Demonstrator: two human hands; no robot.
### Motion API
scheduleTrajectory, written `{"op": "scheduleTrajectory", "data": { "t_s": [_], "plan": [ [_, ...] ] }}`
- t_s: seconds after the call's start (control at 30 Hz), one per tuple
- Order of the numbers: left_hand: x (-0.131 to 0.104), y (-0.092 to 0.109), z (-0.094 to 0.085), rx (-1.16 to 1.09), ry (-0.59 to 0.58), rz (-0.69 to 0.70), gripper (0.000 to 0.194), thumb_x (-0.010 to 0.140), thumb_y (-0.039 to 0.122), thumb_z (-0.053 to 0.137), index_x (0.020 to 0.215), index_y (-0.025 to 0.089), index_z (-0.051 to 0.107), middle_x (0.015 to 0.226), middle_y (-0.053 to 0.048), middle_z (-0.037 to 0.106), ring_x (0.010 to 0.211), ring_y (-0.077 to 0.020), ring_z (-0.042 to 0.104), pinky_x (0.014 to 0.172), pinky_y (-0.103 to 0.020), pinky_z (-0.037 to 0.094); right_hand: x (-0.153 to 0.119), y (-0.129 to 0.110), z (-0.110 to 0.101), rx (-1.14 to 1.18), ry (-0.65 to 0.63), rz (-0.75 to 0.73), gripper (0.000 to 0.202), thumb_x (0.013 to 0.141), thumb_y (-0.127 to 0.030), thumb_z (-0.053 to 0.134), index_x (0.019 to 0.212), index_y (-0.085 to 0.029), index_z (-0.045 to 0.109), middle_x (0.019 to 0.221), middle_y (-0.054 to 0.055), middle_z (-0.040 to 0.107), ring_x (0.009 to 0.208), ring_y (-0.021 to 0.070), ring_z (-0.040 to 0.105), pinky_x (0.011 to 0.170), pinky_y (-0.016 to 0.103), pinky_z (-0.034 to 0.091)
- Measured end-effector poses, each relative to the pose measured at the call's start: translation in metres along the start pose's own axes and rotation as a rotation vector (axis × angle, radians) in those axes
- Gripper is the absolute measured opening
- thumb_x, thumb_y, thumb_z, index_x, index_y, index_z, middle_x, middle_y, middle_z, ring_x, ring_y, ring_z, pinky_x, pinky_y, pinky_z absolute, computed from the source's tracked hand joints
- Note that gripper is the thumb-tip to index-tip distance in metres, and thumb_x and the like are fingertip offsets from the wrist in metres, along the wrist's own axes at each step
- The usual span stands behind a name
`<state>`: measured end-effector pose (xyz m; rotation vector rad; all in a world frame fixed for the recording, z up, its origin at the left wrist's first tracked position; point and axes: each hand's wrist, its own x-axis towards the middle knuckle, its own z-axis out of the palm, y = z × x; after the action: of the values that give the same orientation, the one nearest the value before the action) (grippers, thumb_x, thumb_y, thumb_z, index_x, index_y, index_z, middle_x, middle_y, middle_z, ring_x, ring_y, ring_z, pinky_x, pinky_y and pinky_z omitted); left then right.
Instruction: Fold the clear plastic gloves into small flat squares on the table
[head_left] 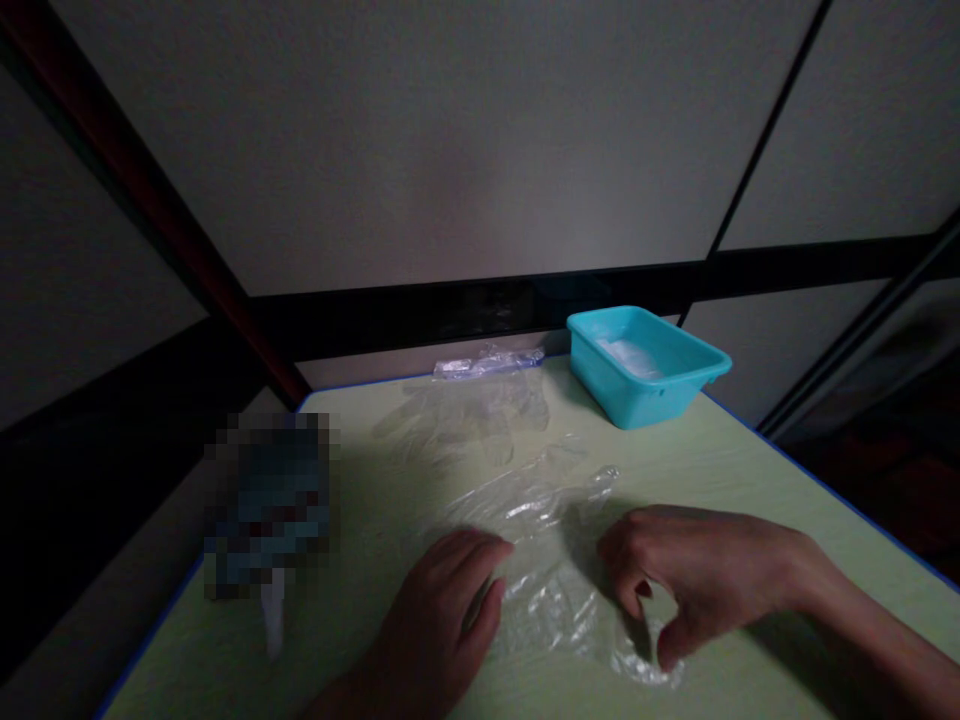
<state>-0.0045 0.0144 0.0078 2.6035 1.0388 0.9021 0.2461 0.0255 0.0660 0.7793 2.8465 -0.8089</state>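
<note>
A clear, crinkled plastic glove point(551, 590) lies spread on the table in front of me, its finger parts pointing away. My left hand point(450, 605) rests at its left side, fingers bent and thumb a little apart from them. At the lower right edge of the glove is my right hand point(682, 575), its fingers curled down and a gap showing between thumb and forefinger. The thumb touches the plastic edge; the undersides of both hands are hidden. Beyond, more thin clear plastic gloves point(480, 410) lie flat.
A turquoise plastic basket point(652, 400) with something whitish inside stands at the back right. Crumpled clear packaging point(487, 363) lies along the back edge. A blurred-out item point(270, 510) sits at the left. The pale green table point(360, 560) has blue edging and meets a panelled wall point(480, 150).
</note>
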Motion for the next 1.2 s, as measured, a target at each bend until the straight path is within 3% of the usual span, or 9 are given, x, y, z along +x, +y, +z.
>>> {"op": "scheduleTrajectory", "data": {
  "t_s": [0.2,0.37,0.57,0.73,0.97,1.2],
  "plan": [
    [-0.001,-0.002,0.002,-0.037,-0.04,-0.013,0.026,0.079,0.009,0.044,0.099,0.018,0.057,0.092,-0.006,0.065,0.086,-0.0185,0.061,0.077,-0.033,0.052,-0.002,0.003,0.007,0.032,-0.058,0.023,0.013,0.057,-0.01,0.067,0.069,-0.016,0.066,0.064,-0.002,0.062,0.055,0.0106,0.05,0.049,0.021,0.033],
    [-0.001,-0.002,0.002,-0.041,-0.042,0.005,0.026,0.08,0.008,0.043,0.1,0.017,0.057,0.092,-0.007,0.065,0.086,-0.0187,0.061,0.078,-0.033,0.052,0.001,0.001,0.01,0.025,-0.056,0.028,0.016,0.059,-0.005,0.056,0.067,-0.016,0.066,0.064,0.0,0.063,0.053,0.0112,0.049,0.049,0.022,0.034],
    [0.006,0.011,-0.008,-0.129,-0.087,0.115,0.031,0.077,0.005,0.043,0.102,0.016,0.058,0.095,-0.006,0.066,0.09,-0.0168,0.06,0.081,-0.028,0.05,-0.002,-0.004,-0.001,0.066,-0.037,-0.044,0.014,0.06,-0.004,0.06,0.068,-0.015,0.063,0.062,-0.002,0.054,0.056,0.0101,0.045,0.054,0.021,0.035],
    [0.011,0.023,-0.014,-0.189,-0.144,0.194,0.033,0.075,0.002,0.042,0.1,0.015,0.058,0.09,-0.006,0.067,0.087,-0.0161,0.06,0.08,-0.026,0.049,-0.001,-0.001,-0.003,0.092,0.112,-0.062,0.013,0.066,-0.004,0.056,0.071,-0.016,0.06,0.063,-0.004,0.046,0.059,0.0088,0.043,0.056,0.019,0.034],
    [0.01,0.026,-0.016,-0.184,-0.222,0.286,0.031,0.076,0.003,0.038,0.098,0.013,0.059,0.086,-0.009,0.066,0.083,-0.0189,0.059,0.079,-0.032,0.049,0.018,0.007,0.007,0.066,0.38,0.15,0.015,0.074,-0.004,0.049,0.077,-0.015,0.058,0.072,0.0,0.056,0.064,0.0101,0.049,0.059,0.021,0.035],
    [0.003,0.024,-0.01,-0.157,-0.225,0.358,0.027,0.078,0.006,0.04,0.095,0.014,0.059,0.09,-0.01,0.063,0.082,-0.0202,0.056,0.074,-0.033,0.047,0.023,0.009,0.012,0.058,0.467,0.253,0.014,0.079,-0.01,0.048,0.086,-0.015,0.058,0.072,0.001,0.057,0.06,0.0105,0.049,0.056,0.021,0.034]
  ]
}}
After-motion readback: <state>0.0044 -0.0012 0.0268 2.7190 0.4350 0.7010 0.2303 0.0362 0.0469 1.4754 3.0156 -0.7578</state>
